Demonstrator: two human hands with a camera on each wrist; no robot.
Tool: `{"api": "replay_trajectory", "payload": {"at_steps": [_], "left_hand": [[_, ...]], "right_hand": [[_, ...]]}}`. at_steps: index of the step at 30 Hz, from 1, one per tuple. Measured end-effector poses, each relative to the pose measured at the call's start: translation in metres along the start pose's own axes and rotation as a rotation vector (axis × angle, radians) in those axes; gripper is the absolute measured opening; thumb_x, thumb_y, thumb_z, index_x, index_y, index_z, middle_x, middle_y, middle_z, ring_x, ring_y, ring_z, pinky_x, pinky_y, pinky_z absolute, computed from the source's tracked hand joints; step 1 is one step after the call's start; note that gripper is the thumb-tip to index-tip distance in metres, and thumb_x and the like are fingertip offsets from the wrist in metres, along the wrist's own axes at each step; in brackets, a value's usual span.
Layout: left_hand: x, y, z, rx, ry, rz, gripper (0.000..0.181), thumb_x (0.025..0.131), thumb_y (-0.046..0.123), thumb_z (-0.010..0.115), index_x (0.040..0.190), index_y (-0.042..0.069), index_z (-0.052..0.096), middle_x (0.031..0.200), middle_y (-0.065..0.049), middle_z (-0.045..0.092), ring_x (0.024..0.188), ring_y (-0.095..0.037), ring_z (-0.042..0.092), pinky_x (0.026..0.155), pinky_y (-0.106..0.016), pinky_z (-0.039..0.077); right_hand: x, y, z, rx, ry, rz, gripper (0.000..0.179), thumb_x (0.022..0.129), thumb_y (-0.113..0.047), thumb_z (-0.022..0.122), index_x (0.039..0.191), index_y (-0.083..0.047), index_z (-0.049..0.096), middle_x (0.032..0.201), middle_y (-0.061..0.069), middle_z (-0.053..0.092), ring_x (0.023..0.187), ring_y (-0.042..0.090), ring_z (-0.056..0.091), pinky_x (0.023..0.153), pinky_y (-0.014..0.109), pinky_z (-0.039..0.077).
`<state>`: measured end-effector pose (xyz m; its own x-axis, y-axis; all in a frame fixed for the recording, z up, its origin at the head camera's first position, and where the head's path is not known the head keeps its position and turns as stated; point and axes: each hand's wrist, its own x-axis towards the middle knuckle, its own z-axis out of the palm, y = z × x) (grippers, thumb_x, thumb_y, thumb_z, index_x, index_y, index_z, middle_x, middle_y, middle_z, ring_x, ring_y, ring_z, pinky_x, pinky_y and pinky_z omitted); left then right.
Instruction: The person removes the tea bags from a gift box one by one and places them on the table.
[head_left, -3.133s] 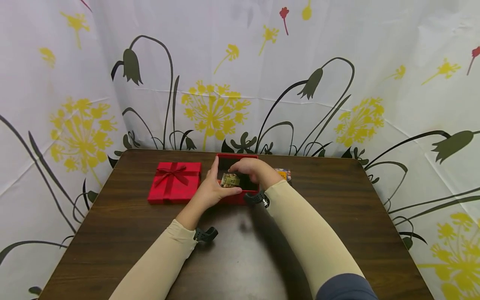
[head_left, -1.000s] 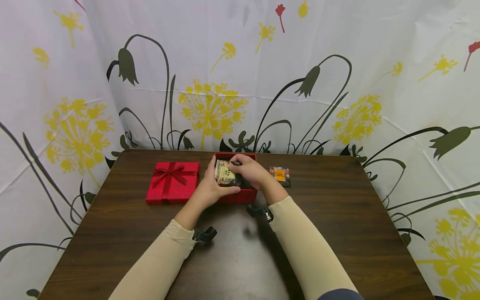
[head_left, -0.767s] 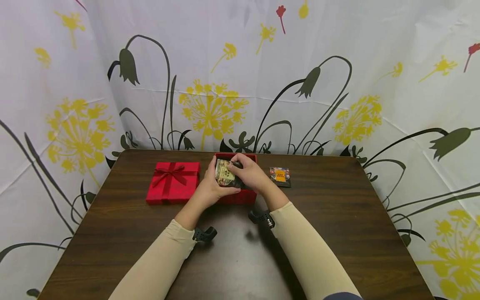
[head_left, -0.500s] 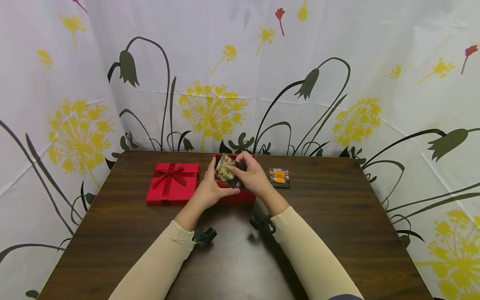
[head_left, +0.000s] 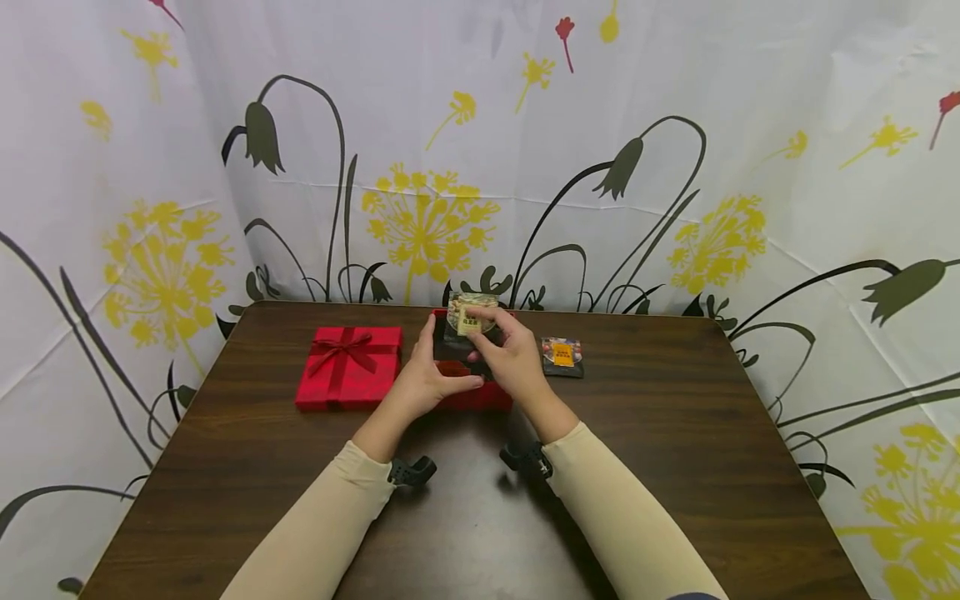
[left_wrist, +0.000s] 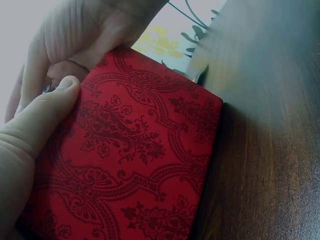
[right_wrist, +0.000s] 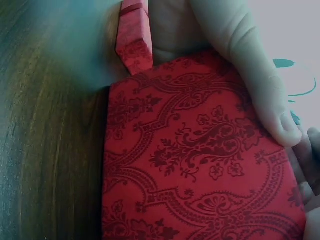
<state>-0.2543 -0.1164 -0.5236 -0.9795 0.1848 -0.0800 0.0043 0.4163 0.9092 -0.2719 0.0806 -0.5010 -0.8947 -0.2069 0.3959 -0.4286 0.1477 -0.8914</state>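
Observation:
My left hand grips the open red box at its left side, thumb along the front rim. The left wrist view shows the box's patterned front wall beside the left thumb. Between thumb and fingers, my right hand pinches a flat dark sachet with a pale label, raised over the back of the box. Part of its face is behind the fingers. Some red shows inside the box beneath the sachet.
A red lid with a ribbon bow lies left of the box. Another sachet, with an orange label, lies to its right. Both rest on the dark wooden table. A flower-printed curtain hangs behind the table.
My right hand has lifted the pale-labelled sachet from inside the box, tilted it, and brought it up toward the box's back edge. The left hand has stayed on the box.

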Motion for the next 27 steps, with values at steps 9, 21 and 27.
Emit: {"api": "replay_trajectory", "payload": {"at_steps": [9,21,27], "left_hand": [[0.001,0.004,0.002,0.003,0.017,-0.013,0.145,0.077,0.057,0.097,0.177,0.031,-0.006,0.185,-0.012,0.005,0.170,-0.042,0.012,0.129,-0.073,0.026],[0.000,0.006,0.002,0.013,0.032,-0.017,0.146,0.076,0.055,0.098,0.176,0.033,-0.005,0.184,-0.011,0.009,0.168,-0.041,0.018,0.128,-0.070,0.031],[-0.001,0.004,0.001,0.012,0.027,-0.029,0.146,0.075,0.057,0.098,0.176,0.034,-0.005,0.184,-0.012,0.010,0.167,-0.041,0.018,0.127,-0.070,0.032]], "right_hand": [[-0.014,-0.012,-0.035,-0.153,0.028,-0.149,0.055,0.102,0.004,0.071,0.152,-0.013,0.060,0.124,0.013,0.059,0.077,0.024,0.065,0.066,0.030,0.064],[-0.036,0.003,-0.138,-0.458,0.111,-0.054,0.042,0.101,0.002,0.074,0.141,-0.007,0.067,0.141,0.016,0.069,0.116,0.030,0.067,0.093,0.033,0.053],[-0.044,0.012,-0.172,-0.527,0.189,0.073,0.027,0.102,-0.002,0.075,0.129,-0.007,0.072,0.125,0.017,0.074,0.093,0.031,0.073,0.079,0.030,0.059]]}}
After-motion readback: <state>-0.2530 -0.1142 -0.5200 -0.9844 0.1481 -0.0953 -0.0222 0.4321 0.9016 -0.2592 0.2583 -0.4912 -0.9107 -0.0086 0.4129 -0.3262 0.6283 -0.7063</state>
